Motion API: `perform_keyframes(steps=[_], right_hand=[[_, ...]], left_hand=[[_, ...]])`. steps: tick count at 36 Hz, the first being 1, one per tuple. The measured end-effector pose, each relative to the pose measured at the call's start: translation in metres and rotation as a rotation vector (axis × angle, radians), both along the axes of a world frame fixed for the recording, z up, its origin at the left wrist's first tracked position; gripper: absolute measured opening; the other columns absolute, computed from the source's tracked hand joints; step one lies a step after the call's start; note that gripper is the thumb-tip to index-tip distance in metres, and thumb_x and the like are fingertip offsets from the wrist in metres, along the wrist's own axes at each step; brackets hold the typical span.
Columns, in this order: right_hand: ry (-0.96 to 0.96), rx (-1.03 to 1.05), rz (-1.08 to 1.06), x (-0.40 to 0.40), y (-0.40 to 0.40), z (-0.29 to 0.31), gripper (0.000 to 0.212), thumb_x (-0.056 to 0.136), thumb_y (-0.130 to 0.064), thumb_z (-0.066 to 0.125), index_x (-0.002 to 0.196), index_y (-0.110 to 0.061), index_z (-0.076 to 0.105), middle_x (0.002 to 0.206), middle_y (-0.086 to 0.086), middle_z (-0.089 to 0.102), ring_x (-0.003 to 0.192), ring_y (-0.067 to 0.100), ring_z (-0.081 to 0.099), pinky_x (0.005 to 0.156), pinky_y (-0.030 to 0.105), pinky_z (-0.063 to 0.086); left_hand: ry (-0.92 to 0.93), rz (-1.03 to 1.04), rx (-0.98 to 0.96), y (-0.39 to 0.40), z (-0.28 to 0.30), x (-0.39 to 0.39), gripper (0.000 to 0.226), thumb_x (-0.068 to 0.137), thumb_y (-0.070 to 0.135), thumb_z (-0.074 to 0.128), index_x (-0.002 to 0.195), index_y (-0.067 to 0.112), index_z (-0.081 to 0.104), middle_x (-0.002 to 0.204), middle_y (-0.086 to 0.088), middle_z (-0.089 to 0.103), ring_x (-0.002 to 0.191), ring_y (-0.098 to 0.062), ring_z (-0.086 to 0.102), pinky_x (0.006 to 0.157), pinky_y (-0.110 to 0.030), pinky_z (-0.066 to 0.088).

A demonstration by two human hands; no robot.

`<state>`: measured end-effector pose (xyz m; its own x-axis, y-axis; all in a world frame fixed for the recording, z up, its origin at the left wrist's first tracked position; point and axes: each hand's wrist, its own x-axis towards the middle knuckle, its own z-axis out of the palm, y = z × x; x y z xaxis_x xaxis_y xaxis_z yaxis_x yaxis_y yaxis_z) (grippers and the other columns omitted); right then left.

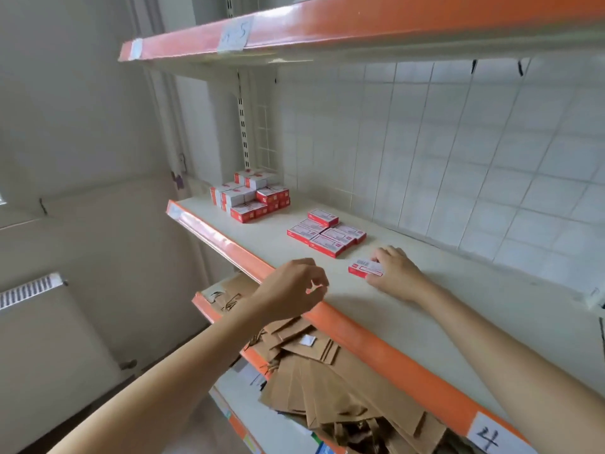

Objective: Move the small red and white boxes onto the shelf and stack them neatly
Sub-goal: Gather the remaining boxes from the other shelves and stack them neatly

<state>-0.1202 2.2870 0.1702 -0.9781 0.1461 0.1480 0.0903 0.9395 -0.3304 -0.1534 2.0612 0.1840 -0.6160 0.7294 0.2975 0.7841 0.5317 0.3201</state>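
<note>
On the cream shelf (425, 309) with an orange front edge, my right hand (397, 271) grips one small red and white box (364, 267) lying flat on the surface. Just beyond it sits a flat group of red and white boxes (327, 235), one box stacked on top at the back. A taller stack of similar boxes (250, 195) stands at the far left corner. My left hand (294, 291) hovers over the orange edge, fingers loosely curled, holding nothing.
An upper shelf (327, 27) with an orange edge and a paper label overhangs. Below, a lower shelf holds a heap of brown paper bags (327, 381). A tiled wall (458, 152) backs the shelf. A radiator (29, 290) is at left.
</note>
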Motion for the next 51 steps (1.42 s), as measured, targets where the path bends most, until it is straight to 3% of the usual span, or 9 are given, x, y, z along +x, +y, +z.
perform_keyframes(steps=[5,10,14,17,21,26,32,38,51], right_hand=[[-0.022,-0.095,-0.025,-0.002,0.01,-0.012,0.039,0.085,-0.031,0.059,0.119,-0.017,0.048,0.118,0.007,0.044,0.116,0.024,0.036,0.091,0.028,0.031],[-0.072,-0.129,-0.007,-0.005,0.016,-0.013,0.04,0.087,-0.032,0.06,0.123,-0.019,0.048,0.117,0.005,0.043,0.114,0.022,0.037,0.085,0.02,0.025],[-0.125,-0.35,-0.014,-0.001,0.028,-0.006,0.038,0.091,-0.026,0.057,0.128,-0.018,0.051,0.116,-0.003,0.045,0.111,0.008,0.044,0.101,0.02,0.031],[-0.019,-0.594,-0.144,0.003,0.033,-0.012,0.025,0.095,-0.01,0.047,0.115,-0.019,0.058,0.119,0.003,0.055,0.113,0.011,0.051,0.105,0.027,0.036],[0.193,-0.433,-0.249,0.005,0.02,-0.027,0.03,0.093,0.004,0.04,0.111,-0.006,0.062,0.105,0.003,0.055,0.101,0.012,0.058,0.087,0.008,0.038],[0.294,-0.319,-0.299,0.007,0.012,-0.027,0.037,0.088,-0.011,0.033,0.106,0.001,0.063,0.105,0.01,0.058,0.098,0.02,0.057,0.09,0.028,0.043],[0.33,-0.276,-0.369,0.015,0.022,-0.029,0.03,0.089,0.01,0.038,0.103,0.002,0.064,0.101,0.013,0.059,0.093,0.02,0.056,0.084,0.019,0.039],[0.343,-0.267,-0.385,0.016,0.024,-0.032,0.029,0.088,0.01,0.04,0.101,0.001,0.065,0.098,0.011,0.06,0.09,0.018,0.056,0.083,0.018,0.039],[0.33,-0.276,-0.374,0.016,0.028,-0.034,0.025,0.092,0.003,0.043,0.101,-0.003,0.066,0.099,0.006,0.059,0.093,0.014,0.056,0.082,0.018,0.039]], left_hand=[[-0.037,-0.065,0.01,0.025,-0.009,-0.034,0.015,0.087,0.018,0.061,0.098,0.012,0.07,0.094,-0.004,0.064,0.08,-0.015,0.061,0.073,-0.031,0.051],[-0.071,-0.17,0.053,0.054,-0.017,-0.055,0.026,0.086,0.016,0.062,0.112,0.013,0.066,0.104,-0.003,0.058,0.086,-0.012,0.056,0.076,-0.027,0.049],[-0.084,-0.324,0.038,0.073,-0.023,-0.073,0.036,0.083,0.016,0.064,0.119,0.011,0.062,0.116,-0.005,0.056,0.097,-0.019,0.058,0.085,-0.03,0.049],[-0.109,-0.362,0.069,0.079,-0.027,-0.082,0.037,0.078,0.016,0.058,0.114,0.01,0.064,0.112,-0.004,0.057,0.095,-0.022,0.059,0.084,-0.036,0.05],[-0.087,-0.45,0.113,0.084,-0.033,-0.091,0.04,0.078,0.017,0.056,0.116,0.01,0.065,0.108,-0.004,0.059,0.096,-0.019,0.058,0.086,-0.025,0.046],[-0.093,-0.564,0.13,0.086,-0.041,-0.095,0.037,0.081,0.019,0.061,0.116,0.007,0.064,0.106,-0.005,0.058,0.096,-0.018,0.057,0.088,-0.017,0.04],[-0.191,-0.593,0.182,0.085,-0.039,-0.093,0.031,0.088,0.028,0.057,0.114,0.013,0.065,0.103,0.003,0.059,0.088,-0.005,0.054,0.079,-0.009,0.038],[-0.326,-0.467,0.253,0.081,-0.035,-0.089,0.017,0.097,0.02,0.05,0.107,0.016,0.062,0.087,0.001,0.068,0.072,-0.008,0.057,0.069,-0.021,0.045],[-0.288,-0.458,0.163,0.083,-0.037,-0.092,0.021,0.085,0.027,0.067,0.103,0.015,0.068,0.095,0.002,0.056,0.075,0.001,0.052,0.068,-0.004,0.035]])
